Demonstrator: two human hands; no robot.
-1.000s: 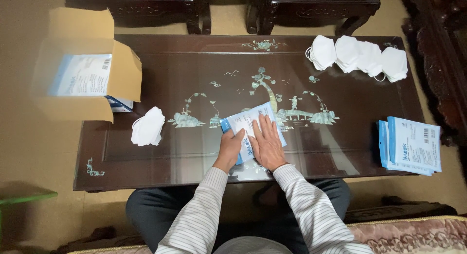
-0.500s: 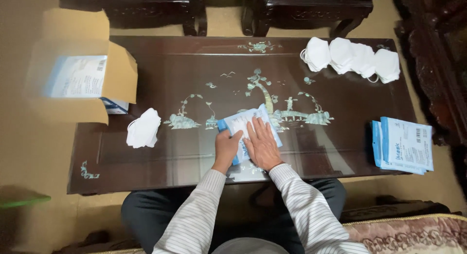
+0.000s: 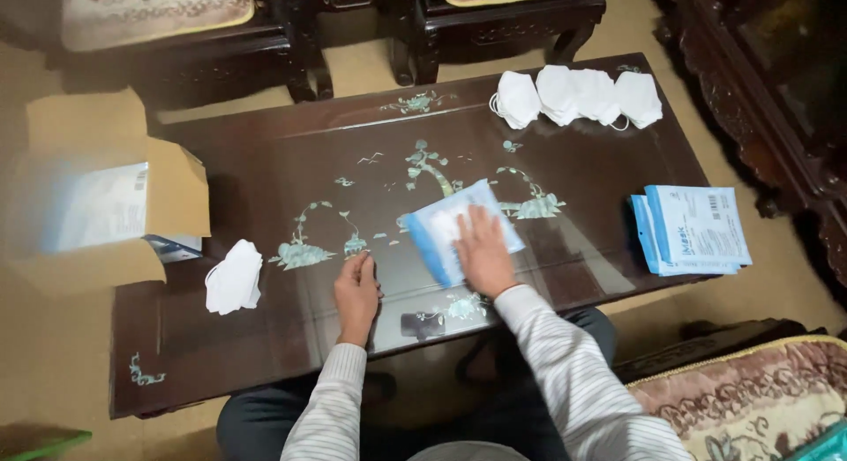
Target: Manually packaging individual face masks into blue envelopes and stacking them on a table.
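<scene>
Hands both down on a dark lacquered desk (image 3: 265, 355) with pale inlaid tree and bird motifs. Right hand (image 3: 483, 254) lies flat, fingers spread, palm pressing on a blue and white flat packet (image 3: 441, 227) near the desk's middle; released, not gripping, just resting on top. Packet sits tilted, one corner pointing toward the far edge, its near right part hidden under the hand. Left hand (image 3: 356, 292) rests on the bare desk surface just left of the packet, not touching it, fingers loosely curled, holding nothing. Both arms in striped long sleeves; person seated at the near edge, dark trousers visible under the desk rim.

Single white folded mask (image 3: 234, 277) lies on the left part of the desk, well apart from the left hand. Open cardboard box (image 3: 172, 196) sits at the left end, flaps out, hanging partly past the desk edge, with a pale carton inside it. Row of white masks (image 3: 578, 97) overlaps along the far right edge, four or so, ear loops showing. Stack of blue and white packets (image 3: 693, 230) lies at the right end, near the edge, well apart from the right hand.

Dark carved chairs (image 3: 494, 20) with patterned cushions stand beyond the far side of the desk. Patterned seat cushion (image 3: 750, 399) at lower right beside the person. Floor is tan.
</scene>
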